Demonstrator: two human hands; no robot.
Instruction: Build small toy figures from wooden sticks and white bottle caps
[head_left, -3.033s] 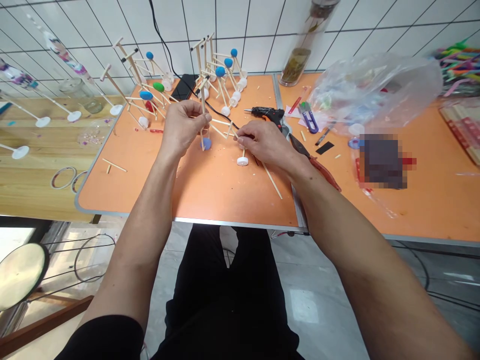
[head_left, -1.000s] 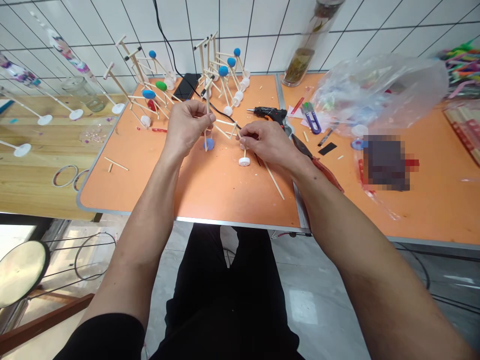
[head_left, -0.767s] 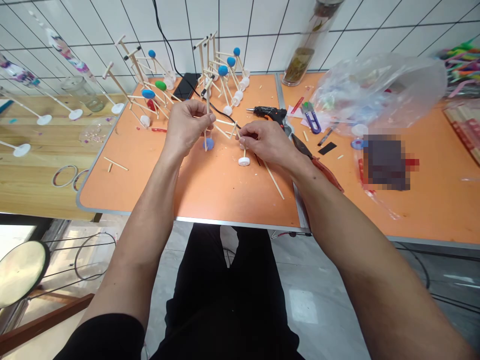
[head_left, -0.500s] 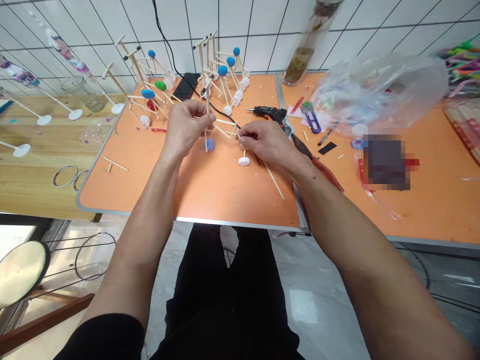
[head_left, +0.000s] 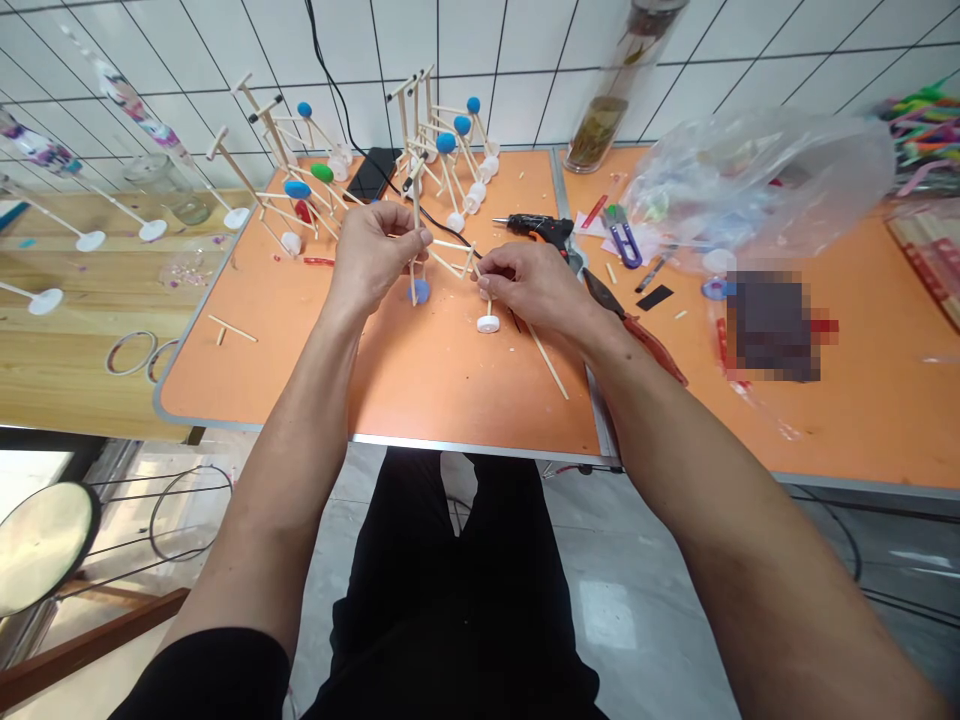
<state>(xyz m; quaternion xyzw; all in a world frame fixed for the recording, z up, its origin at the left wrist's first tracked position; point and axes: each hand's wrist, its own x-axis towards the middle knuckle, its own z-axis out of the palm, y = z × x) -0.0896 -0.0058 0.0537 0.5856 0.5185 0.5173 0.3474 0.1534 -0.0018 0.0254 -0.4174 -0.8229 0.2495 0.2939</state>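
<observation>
Between my hands is a small bicycle-like frame of thin wooden sticks [head_left: 448, 262], held over the orange table [head_left: 465, 400]. My left hand [head_left: 380, 250] pinches its upright stick on the left side, above a blue bottle cap [head_left: 419, 291] at the lower end. On the other side, my right hand [head_left: 529, 285] is closed on the frame's right end, just above a white cap wheel [head_left: 488, 324]. The fingertips partly hide the joints there. A loose stick [head_left: 549, 362] lies under my right hand.
Several similar stick models [head_left: 296, 188] stand at the back left, near a phone [head_left: 373, 175]. A glue gun [head_left: 534, 228], red-handled pliers [head_left: 652, 348] and purple-handled snips [head_left: 624, 238] lie on the right. Behind them sits a plastic bag [head_left: 757, 190].
Almost nothing differs. Both hands keep the same hold on the stick frame, and the whole view has shifted very slightly.
</observation>
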